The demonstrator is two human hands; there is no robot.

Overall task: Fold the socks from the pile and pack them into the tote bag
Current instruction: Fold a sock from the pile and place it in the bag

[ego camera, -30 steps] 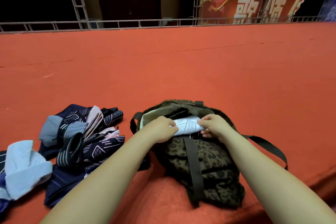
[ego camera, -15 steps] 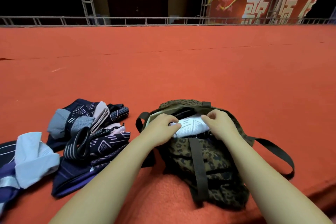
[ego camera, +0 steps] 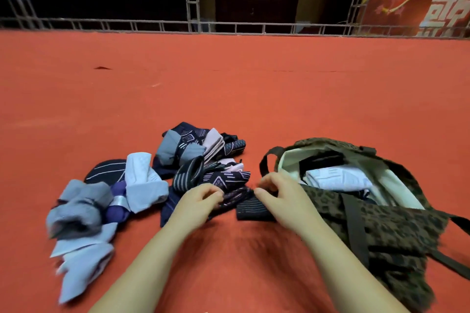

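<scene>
A leopard-print tote bag point(ego camera: 396, 226) lies open on the red carpet at the right, with a folded white sock point(ego camera: 338, 179) inside it. A pile of socks point(ego camera: 188, 160) in navy, grey and light blue spreads to the left of the bag. My left hand point(ego camera: 198, 201) and my right hand point(ego camera: 282, 198) both pinch a dark patterned sock point(ego camera: 244, 204) at the near edge of the pile, just left of the bag. Its ribbed cuff lies under my right hand.
More light blue and purple socks point(ego camera: 84, 211) lie further left. The red carpet point(ego camera: 229, 84) stretches far ahead to a metal truss railing point(ego camera: 190, 25). A red banner point(ego camera: 417, 5) hangs at the back right. The bag's dark straps point(ego camera: 356, 231) trail right.
Both hands have left the bag, where they pressed the white sock in, and moved left to the pile. They now hold a dark sock. The view has swung left.
</scene>
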